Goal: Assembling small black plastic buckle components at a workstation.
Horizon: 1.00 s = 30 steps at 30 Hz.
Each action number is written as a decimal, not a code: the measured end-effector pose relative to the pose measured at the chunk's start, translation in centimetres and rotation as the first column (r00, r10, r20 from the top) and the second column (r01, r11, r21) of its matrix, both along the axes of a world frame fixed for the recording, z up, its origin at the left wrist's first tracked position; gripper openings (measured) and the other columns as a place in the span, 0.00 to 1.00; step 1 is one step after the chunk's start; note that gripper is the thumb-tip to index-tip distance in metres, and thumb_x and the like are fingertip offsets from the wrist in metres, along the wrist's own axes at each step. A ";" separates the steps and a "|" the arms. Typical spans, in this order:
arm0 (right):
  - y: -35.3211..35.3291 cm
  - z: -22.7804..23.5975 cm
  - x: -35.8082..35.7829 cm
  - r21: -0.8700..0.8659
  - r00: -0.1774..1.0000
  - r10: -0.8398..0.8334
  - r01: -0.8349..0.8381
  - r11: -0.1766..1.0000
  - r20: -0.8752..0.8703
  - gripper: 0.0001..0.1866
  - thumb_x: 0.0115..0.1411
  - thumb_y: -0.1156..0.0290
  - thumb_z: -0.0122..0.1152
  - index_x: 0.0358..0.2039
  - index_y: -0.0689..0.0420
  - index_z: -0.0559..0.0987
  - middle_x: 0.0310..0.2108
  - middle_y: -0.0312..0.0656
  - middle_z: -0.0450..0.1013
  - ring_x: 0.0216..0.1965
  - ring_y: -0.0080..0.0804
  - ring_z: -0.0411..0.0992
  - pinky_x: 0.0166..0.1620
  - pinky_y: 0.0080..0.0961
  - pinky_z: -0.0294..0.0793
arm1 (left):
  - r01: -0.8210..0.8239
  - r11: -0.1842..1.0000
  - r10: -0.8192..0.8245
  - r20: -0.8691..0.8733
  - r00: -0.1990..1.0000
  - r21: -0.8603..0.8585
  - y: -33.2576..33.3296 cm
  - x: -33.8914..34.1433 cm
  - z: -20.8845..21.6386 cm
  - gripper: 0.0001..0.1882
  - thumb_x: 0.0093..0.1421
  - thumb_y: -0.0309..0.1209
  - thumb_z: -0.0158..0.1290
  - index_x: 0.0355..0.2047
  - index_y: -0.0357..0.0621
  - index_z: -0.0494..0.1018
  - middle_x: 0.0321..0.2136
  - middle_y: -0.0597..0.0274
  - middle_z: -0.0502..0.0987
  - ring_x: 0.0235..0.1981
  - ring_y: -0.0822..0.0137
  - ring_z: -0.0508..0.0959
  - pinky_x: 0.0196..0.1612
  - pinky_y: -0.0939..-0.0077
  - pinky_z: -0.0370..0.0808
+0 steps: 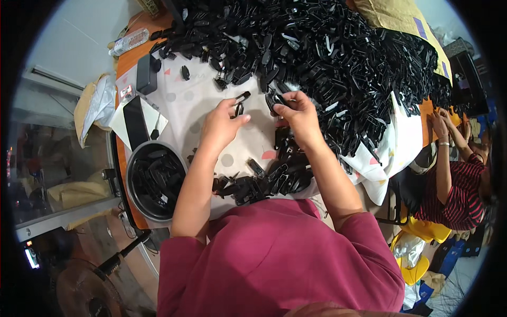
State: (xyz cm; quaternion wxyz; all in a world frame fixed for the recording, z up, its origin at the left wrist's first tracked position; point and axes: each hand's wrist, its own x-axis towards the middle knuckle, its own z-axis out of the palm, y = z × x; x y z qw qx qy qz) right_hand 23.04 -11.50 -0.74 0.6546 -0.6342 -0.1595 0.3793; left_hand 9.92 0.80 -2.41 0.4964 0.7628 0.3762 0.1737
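Both hands are raised over the white patterned cloth [185,111], apart from each other. My left hand [223,124] is closed on a small black plastic piece [240,108], gripped between thumb and fingers; its exact kind is too small to make out. My right hand [300,116] pinches a black oval plastic piece [271,100]. Just beyond both hands lies the edge of a large heap of black plastic parts [317,47]. Nearer my body, a smaller group of similar parts [253,187] rests on the cloth.
At the left stand a round bowl [130,182] of black parts, a dark phone [136,121], a black box [147,75] and a clear bottle [132,41]. A yellowish sack [404,24] lies at the far right. Another person's arm [442,153] reaches in at the right.
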 end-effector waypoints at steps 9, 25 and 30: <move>-0.6 3.2 -0.1 0.094 0.960 0.116 -0.144 0.985 0.256 0.13 0.51 0.81 0.57 0.38 0.63 0.69 0.35 0.40 0.71 0.30 0.21 0.70 0.27 0.15 0.73 | 0.405 0.844 -0.328 0.258 0.909 -0.351 -0.4 0.3 3.6 0.07 0.49 0.23 0.56 0.29 0.40 0.71 0.26 0.66 0.73 0.21 0.79 0.70 0.23 0.87 0.66; -4.0 5.7 -1.0 0.304 0.689 -0.017 -0.298 0.905 0.724 0.15 0.49 0.82 0.59 0.40 0.65 0.74 0.36 0.45 0.73 0.35 0.27 0.71 0.37 0.21 0.71 | 0.348 0.896 -0.081 0.668 0.739 -0.277 -4.4 -0.7 6.2 0.19 0.51 0.25 0.56 0.44 0.37 0.66 0.31 0.59 0.74 0.25 0.77 0.71 0.26 0.86 0.69; -4.4 6.4 -1.7 0.159 0.455 -0.027 -0.255 0.954 0.890 0.15 0.48 0.81 0.60 0.39 0.63 0.75 0.34 0.46 0.73 0.33 0.31 0.72 0.36 0.20 0.70 | 0.329 0.917 -0.119 0.631 0.767 -0.227 -4.9 -1.4 5.7 0.17 0.52 0.25 0.55 0.43 0.35 0.68 0.30 0.61 0.74 0.21 0.78 0.70 0.25 0.86 0.69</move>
